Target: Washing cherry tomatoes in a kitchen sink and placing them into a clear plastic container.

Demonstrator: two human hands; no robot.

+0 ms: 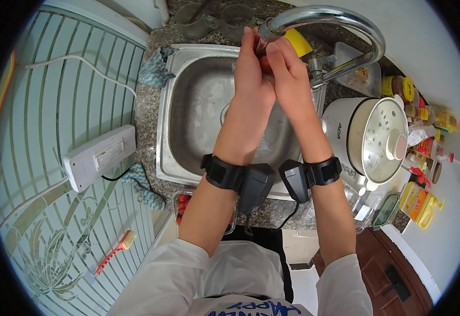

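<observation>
Right beneath the spout of the chrome faucet [350,19], my left hand [249,75] and my right hand [291,75] are cupped together. Between them shows a red strawberry [266,65], mostly hidden by the fingers and thumbs; whether more fruit lies in the palms I cannot tell. Below the hands is the stainless steel sink [198,106], its drain partly covered by my left forearm. More strawberries fill a clear plastic box [182,205] on the counter edge, partly behind my left arm.
A white electric pot [338,130] with a glass lid stands right of the sink. Blue-and-white cloths [157,69] lie at left. Glass mugs [236,19] and a yellow sponge or cloth [299,42] sit behind. Seasoning bottles and a yellow jug [415,205] line the right wall.
</observation>
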